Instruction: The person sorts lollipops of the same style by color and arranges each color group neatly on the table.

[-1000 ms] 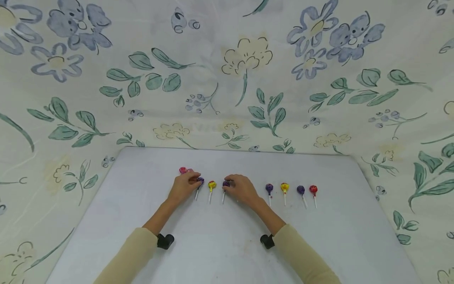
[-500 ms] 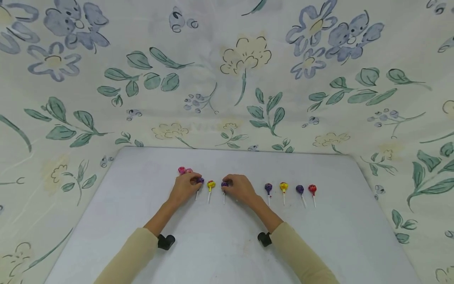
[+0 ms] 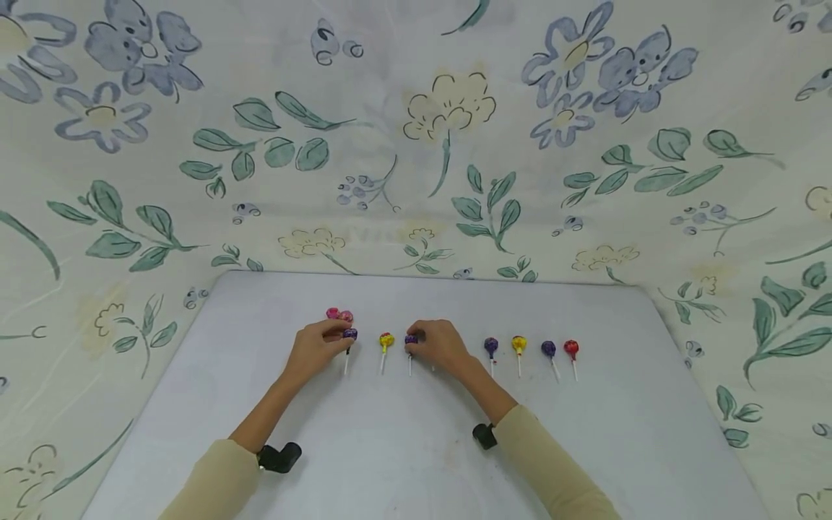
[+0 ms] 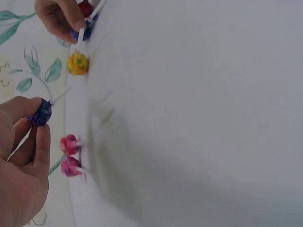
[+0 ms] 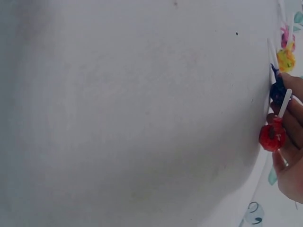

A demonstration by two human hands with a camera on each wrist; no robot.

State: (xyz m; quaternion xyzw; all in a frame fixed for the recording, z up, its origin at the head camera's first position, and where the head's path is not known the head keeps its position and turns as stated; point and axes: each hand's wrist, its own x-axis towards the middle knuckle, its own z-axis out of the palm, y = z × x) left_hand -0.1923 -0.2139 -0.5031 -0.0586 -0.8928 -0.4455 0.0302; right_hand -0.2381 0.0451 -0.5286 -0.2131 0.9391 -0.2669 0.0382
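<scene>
My left hand (image 3: 313,352) pinches a purple-wrapped lollipop (image 3: 350,334) by its candy head between thumb and fingers. In the left wrist view this lollipop (image 4: 40,112) appears raised off the white table, its stick pointing away from the palm. Two pink lollipops (image 3: 339,315) lie just beyond that hand. Between the hands lies a yellow lollipop (image 3: 386,339). Further right, my right hand (image 3: 445,348) holds another purple lollipop (image 3: 410,341) by its head. Beside those fingers in the right wrist view is a red lollipop (image 5: 272,137), mostly hidden under the hand from above.
To the right, a row of lollipops has a purple one (image 3: 490,347), a yellow one (image 3: 518,344), another purple one (image 3: 549,349) and a red one (image 3: 571,348). The white table (image 3: 403,455) meets a flower-patterned cloth (image 3: 364,180) at its back edge.
My left hand has moved left with its purple lollipop, away from the yellow one and nearer the pink pair. The right hand stays in place on its purple lollipop.
</scene>
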